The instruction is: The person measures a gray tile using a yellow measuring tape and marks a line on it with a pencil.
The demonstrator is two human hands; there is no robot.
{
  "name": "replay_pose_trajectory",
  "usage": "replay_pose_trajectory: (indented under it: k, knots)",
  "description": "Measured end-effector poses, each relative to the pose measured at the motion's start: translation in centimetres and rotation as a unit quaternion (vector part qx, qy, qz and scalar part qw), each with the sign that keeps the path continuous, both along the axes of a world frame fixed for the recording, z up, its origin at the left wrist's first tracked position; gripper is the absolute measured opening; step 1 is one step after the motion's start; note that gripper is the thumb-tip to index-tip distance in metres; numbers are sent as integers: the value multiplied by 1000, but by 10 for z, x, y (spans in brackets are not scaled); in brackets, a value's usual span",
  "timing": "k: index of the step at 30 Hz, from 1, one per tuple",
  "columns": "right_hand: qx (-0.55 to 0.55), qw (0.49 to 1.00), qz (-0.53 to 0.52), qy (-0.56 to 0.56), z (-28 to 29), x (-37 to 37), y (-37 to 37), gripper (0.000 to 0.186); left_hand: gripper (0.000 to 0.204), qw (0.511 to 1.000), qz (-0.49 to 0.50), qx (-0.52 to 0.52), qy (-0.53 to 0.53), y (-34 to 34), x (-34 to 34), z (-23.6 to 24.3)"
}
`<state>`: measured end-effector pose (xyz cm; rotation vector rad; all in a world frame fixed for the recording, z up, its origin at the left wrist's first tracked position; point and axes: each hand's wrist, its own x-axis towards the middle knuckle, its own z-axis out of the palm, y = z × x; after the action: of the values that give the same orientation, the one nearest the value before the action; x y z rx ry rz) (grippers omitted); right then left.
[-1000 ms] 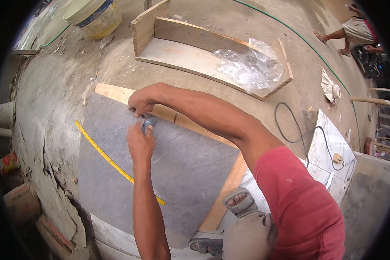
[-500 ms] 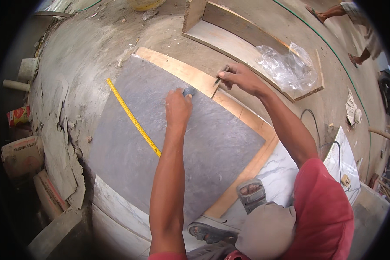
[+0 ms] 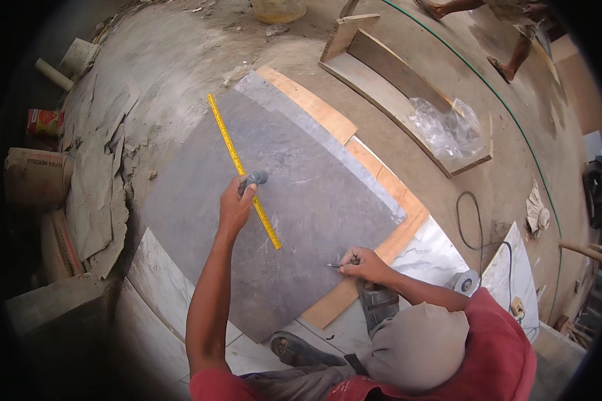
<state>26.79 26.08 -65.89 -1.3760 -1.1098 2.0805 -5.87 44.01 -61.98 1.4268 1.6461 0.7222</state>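
A large dark grey slab point(image 3: 301, 160) lies on a light brown board point(image 3: 318, 110), with a paler band along its far right edge. My left hand point(image 3: 235, 206) is closed around a dark grey rounded object point(image 3: 256, 178) whose exact kind I cannot make out. Across the slab runs a yellow measuring tape strip point(image 3: 224, 132), passing at my left fingers; whether they grip it too is unclear. In a pinch, my right hand point(image 3: 366, 264) holds a thin pencil-like marker point(image 3: 334, 265), its tip at the slab surface near the near right edge.
White marbled tiles point(image 3: 159, 281) lie under and beside the board. A wooden trough point(image 3: 381, 93) holding clear plastic point(image 3: 445, 127) stands at the far right. A dark cable point(image 3: 478, 220), a grey disc point(image 3: 466, 282) and a green hose point(image 3: 502, 103) are on the right. A person's leg point(image 3: 515, 57) shows beyond.
My right hand has come back from the slab's far edge to its near right part. My left hand, still holding the rounded object, has moved left onto the yellow strip. The view has shifted.
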Motion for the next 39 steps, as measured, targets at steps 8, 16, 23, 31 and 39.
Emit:
replay_pose_trajectory:
  k: [8,16,23,31,39]
  knots:
    - [131,982,127,-38,27,-61,63,21,45,955,158,-185,-172,-171,-85,31]
    - [123,976,179,12,69,-123,30,38,48,821,68,-326,-463,-220,5,20]
    - [69,980,59,-178,88,-23,17,38,44,861,-52,-328,-386,-200,42,2]
    - [-14,877,67,-475,119,132,-135,30,29,968,-243,50,-37,-101,44,-23]
    - [-202,900,90,-376,156,95,-346,28,38,884,-365,219,190,-32,81,-60]
